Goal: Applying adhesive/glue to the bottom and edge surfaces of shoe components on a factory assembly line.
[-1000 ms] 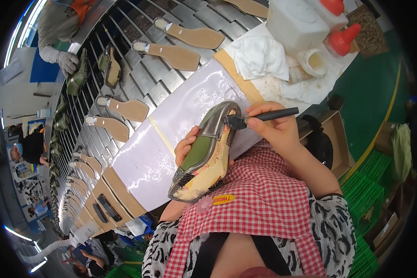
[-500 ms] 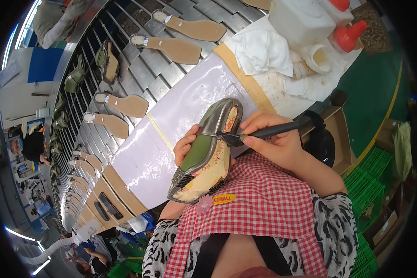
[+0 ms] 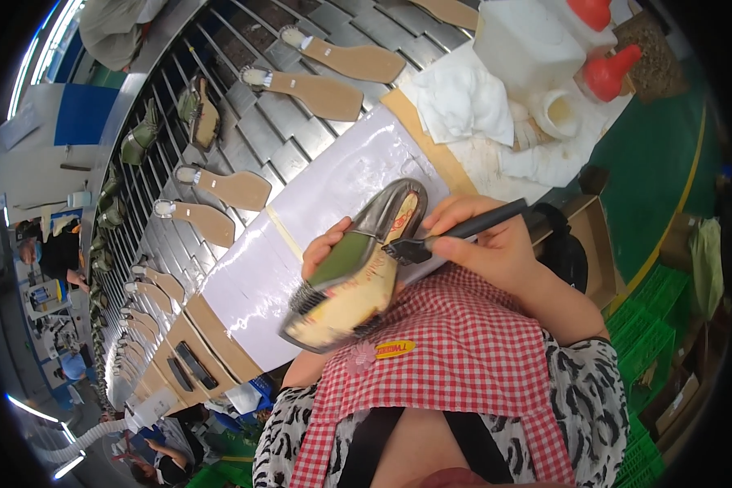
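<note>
A dark-trimmed green shoe [image 3: 349, 297] is tilted on its side above the white sheet, with its cream underside toward me. My left hand [image 3: 324, 250] wraps around its far side, fingertips on the green upper and the rest hidden behind. A black-handled brush [image 3: 484, 222] is pinched between the thumb and fingers of my right hand [image 3: 496, 250]. Its dark, flat head touches the underside near the narrow middle. Reddish handwriting marks the cream surface. The end of the shoe nearest my apron is smeared by motion.
A glossy white sheet [image 3: 252, 281] covers the bench edge. Beyond it, brown insoles [image 3: 317, 95] and green shoes [image 3: 141, 134] lie on a slatted metal conveyor [image 3: 272, 154]. White jugs [image 3: 525, 49], a crumpled cloth [image 3: 464, 102] and an open pot [image 3: 559, 114] stand right. Green crates [image 3: 638, 346] sit lower right.
The shoe has turned slightly in my left hand, its lower end swinging left and more of the underside showing. The brush has shifted a little along the sole. Both hands keep their hold.
</note>
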`<move>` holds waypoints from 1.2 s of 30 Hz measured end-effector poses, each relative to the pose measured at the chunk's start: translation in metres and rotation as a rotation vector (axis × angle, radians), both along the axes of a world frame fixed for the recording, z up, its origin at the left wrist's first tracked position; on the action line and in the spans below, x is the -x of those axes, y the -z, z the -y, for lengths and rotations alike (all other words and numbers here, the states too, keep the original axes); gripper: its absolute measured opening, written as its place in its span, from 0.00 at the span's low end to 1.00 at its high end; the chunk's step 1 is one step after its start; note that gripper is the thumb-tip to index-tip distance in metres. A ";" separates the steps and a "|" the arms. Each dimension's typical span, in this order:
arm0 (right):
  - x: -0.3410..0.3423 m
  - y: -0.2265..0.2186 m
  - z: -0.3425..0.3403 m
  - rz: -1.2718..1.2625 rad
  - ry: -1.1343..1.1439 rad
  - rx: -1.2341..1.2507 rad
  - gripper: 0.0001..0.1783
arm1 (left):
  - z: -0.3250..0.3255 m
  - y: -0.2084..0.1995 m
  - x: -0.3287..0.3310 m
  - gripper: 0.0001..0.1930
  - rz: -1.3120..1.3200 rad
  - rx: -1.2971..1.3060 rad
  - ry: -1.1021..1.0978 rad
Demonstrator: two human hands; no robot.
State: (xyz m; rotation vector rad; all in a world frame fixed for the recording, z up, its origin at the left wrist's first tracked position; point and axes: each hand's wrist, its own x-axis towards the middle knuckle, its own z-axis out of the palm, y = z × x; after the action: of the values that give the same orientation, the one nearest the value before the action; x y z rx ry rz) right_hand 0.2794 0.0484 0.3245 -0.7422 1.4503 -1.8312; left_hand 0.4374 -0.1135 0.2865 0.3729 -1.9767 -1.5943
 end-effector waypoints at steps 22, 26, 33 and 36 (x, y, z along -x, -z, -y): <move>0.052 -0.025 -0.001 0.102 0.388 0.127 0.12 | 0.356 -0.040 0.285 0.28 -0.181 -0.659 0.107; 0.060 -0.021 0.015 0.164 0.407 0.088 0.13 | 0.393 0.010 0.319 0.29 -0.118 -0.649 0.075; 0.068 -0.018 0.031 0.153 0.397 0.072 0.13 | 0.397 -0.021 0.274 0.37 0.313 -0.180 -0.109; 0.066 -0.020 0.030 0.138 0.360 0.088 0.16 | 0.407 -0.038 0.176 0.38 0.470 0.531 -0.138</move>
State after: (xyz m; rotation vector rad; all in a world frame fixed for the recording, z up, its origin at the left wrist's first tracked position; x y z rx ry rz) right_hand 0.2137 0.0188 0.3445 -0.4016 1.4925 -2.1814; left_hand 0.2617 -0.5204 0.3249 0.6914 -2.5585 -0.8921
